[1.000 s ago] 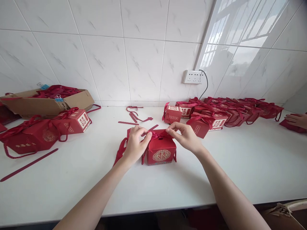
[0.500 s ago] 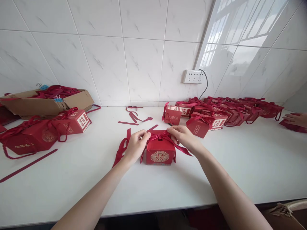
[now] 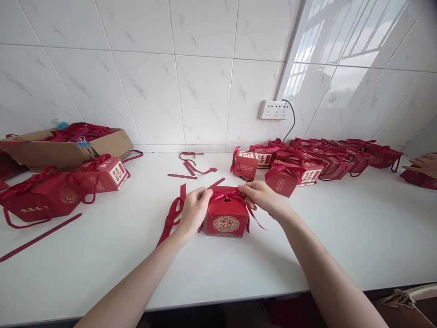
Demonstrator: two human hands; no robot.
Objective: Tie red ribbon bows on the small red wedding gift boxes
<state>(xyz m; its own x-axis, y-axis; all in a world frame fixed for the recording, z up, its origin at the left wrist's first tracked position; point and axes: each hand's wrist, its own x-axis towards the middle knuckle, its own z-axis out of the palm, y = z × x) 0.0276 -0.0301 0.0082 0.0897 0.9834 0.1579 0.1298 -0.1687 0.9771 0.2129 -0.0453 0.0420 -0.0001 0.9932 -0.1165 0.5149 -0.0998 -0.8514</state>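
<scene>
A red gift box (image 3: 227, 223) with a round gold emblem stands upright on the white table in front of me. Across its top runs a red ribbon (image 3: 228, 195), tied in a bow. My left hand (image 3: 195, 207) pinches the ribbon at the box's upper left corner. At the upper right, my right hand (image 3: 260, 196) closes thumb and fingers on the other side of the bow. One ribbon tail hangs down to the right of the box. Another loose ribbon (image 3: 172, 216) lies partly behind my left forearm.
Several tied red boxes (image 3: 336, 164) are grouped at the back right. Two more boxes (image 3: 51, 196) stand left, before a cardboard box (image 3: 112, 143) of ribbons. Ribbon scraps (image 3: 191, 166) lie mid-table. Another person's hand (image 3: 423, 163) rests on a box at the far right.
The box has tilted and shifted slightly left, and the right ribbon tail has swung narrower and lower. Both my hands keep their grip. The other person's hand has shifted slightly.
</scene>
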